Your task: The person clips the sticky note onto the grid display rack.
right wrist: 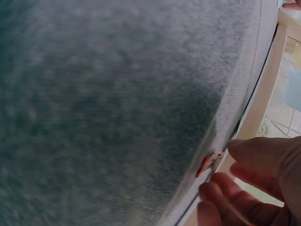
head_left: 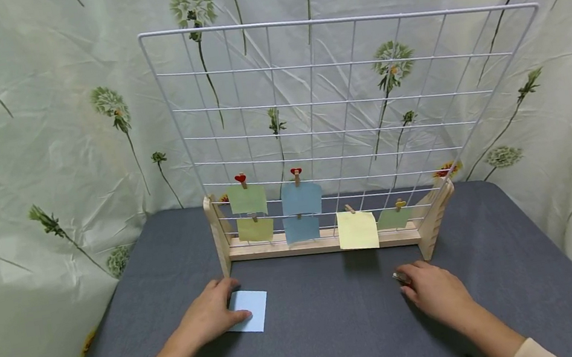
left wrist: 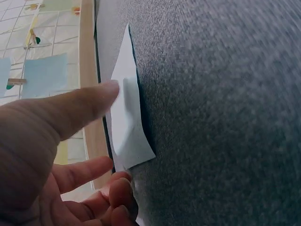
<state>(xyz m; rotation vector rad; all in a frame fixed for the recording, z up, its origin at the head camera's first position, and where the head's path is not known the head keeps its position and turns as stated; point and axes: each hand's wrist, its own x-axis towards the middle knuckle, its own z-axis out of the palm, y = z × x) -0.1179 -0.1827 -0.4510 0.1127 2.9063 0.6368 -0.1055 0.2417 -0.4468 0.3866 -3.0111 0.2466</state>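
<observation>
My left hand (head_left: 211, 312) holds a light blue paper note (head_left: 254, 305) just over the table at the left. The thumb lies across the face of the note (left wrist: 126, 122), and the other fingers curl at its far edge. To the right, my right hand (head_left: 439, 291) pinches a small wooden clothespin (right wrist: 214, 159) with a red piece on it, between thumb and fingertips, low over the table. Behind both hands stands a white wire grid (head_left: 351, 19) in a wooden base (head_left: 285, 250).
Clothespins fix several notes to the grid's lower wires: green (head_left: 247, 202) and blue (head_left: 302, 200) ones at left and middle, a yellow note (head_left: 357, 232) and a green note (head_left: 392, 220) at right. A dark grey cloth (head_left: 329, 331) covers the table. A flowered curtain (head_left: 57, 70) hangs behind.
</observation>
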